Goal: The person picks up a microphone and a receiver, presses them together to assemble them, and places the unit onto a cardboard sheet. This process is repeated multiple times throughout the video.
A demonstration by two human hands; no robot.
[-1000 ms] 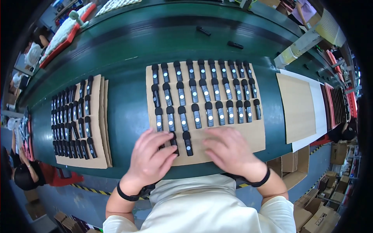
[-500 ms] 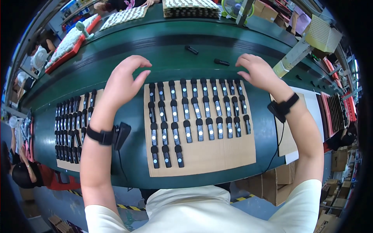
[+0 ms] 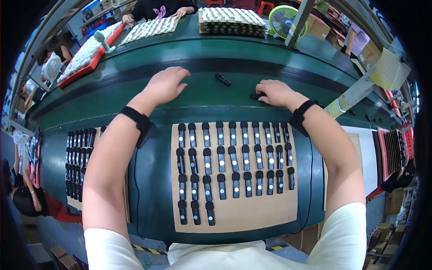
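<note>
My right hand [image 3: 274, 93] reaches over the dark green belt, thumb and fingers closed around a small black microphone [image 3: 256, 96] with a foam tip. Only part of that microphone shows past the fingertips. My left hand [image 3: 167, 84] is over the belt farther left, empty, its fingers loosely bent and the thumb apart. Between the hands, a little farther off, lies another black microphone [image 3: 223, 80], nearest to my left hand. Closer to me, a cardboard sheet [image 3: 256, 216] carries rows of similar microphones [image 3: 221, 158], foam ends pointing away; its front row holds three, at the left.
At the left, a second cardboard sheet with rows of microphones [image 3: 74, 157] is partly behind my left arm. A pale metal post [image 3: 351, 96] rises at the right. Across the belt stand a red tray [image 3: 90, 65], stacked white-topped sheets [image 3: 231, 22] and a green fan [image 3: 284, 22]. Another person's hands work there.
My view has shifted, so the cardboard sheet sits lower. Both hands have moved forward over the belt and closer together. The right hand has closed on the nearer microphone there.
</note>
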